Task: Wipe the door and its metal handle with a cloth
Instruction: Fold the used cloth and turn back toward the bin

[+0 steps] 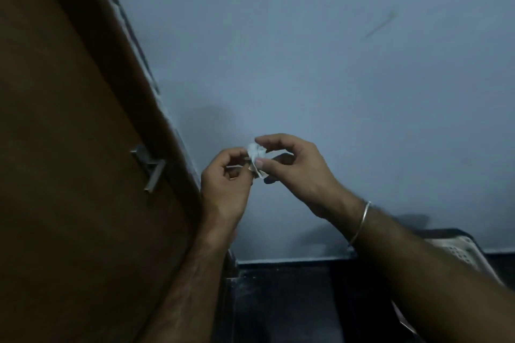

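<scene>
Two hands pinch one small white cloth [257, 157] in front of the blue-grey wall [306, 50].

Left hand [225, 184] and right hand [295, 167] both have fingertips closed on the crumpled cloth — held mid-air, right of the brown door [64, 147], apart from its metal handle [150, 170]. Thin bangle [361, 223] on right wrist. White perforated basket [462, 253] at lower right — contents can't be made out.

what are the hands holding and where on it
A small crumpled white cloth, pinched between the fingertips of the left hand and right hand at opposite edges.
</scene>
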Action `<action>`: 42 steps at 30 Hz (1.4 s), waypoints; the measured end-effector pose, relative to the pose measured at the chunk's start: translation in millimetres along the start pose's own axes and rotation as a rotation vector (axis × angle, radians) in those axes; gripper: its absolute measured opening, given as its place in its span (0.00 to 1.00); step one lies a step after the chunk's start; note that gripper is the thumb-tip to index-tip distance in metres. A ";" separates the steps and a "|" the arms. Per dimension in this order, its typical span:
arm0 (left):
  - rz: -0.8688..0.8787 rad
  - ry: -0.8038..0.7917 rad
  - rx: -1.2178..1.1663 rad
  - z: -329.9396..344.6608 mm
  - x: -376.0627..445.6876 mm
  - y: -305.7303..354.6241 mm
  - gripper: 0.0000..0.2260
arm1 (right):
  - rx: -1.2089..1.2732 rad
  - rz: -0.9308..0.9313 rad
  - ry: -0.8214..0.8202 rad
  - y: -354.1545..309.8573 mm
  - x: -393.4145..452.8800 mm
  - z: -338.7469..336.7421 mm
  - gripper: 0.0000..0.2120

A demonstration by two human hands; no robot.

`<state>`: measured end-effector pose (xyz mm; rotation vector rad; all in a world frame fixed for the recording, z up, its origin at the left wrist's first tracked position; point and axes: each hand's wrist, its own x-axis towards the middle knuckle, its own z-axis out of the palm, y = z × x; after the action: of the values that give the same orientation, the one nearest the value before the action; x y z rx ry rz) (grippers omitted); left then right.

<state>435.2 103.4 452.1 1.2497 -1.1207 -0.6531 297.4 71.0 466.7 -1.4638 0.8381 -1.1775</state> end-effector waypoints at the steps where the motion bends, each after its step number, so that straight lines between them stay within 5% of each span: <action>1: 0.000 -0.026 -0.020 10.7 -2.8 0.8 0.15 | -0.016 0.011 -0.003 0.3 -5.7 -13.5 0.10; 5: -0.089 -0.301 -0.176 63.6 -20.3 3.5 0.06 | -0.116 -0.017 0.219 2.0 -39.8 -77.6 0.07; 9: -0.146 -0.510 -0.193 132.5 -50.7 9.9 0.08 | -0.148 -0.010 0.377 0.5 -82.3 -138.8 0.06; 15: -0.169 -0.712 -0.107 232.0 -110.5 11.6 0.14 | 0.117 0.192 0.456 8.7 -178.4 -235.8 0.12; 24: -0.447 -1.153 0.104 311.3 -228.3 -30.7 0.14 | -0.468 0.447 0.701 55.6 -322.9 -306.9 0.08; 31: -0.478 -1.231 0.312 332.3 -268.1 -54.8 0.14 | -0.996 0.246 0.868 88.7 -397.5 -318.0 0.08; 34: -0.485 -1.258 0.342 337.7 -277.9 -62.9 0.13 | -1.071 0.287 0.819 123.7 -424.2 -321.5 0.09; 38: -0.492 -1.292 0.393 336.6 -286.0 -74.4 0.13 | -0.950 0.861 0.506 174.0 -452.5 -321.6 0.21; 42: -0.491 -1.311 0.416 333.9 -290.5 -83.8 0.11 | -0.859 0.870 0.559 185.4 -452.6 -321.1 0.17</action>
<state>39.2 206.2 263.8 1.4494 -2.0911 -1.8298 -120.0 359.0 174.8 -1.1184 2.2852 -0.5254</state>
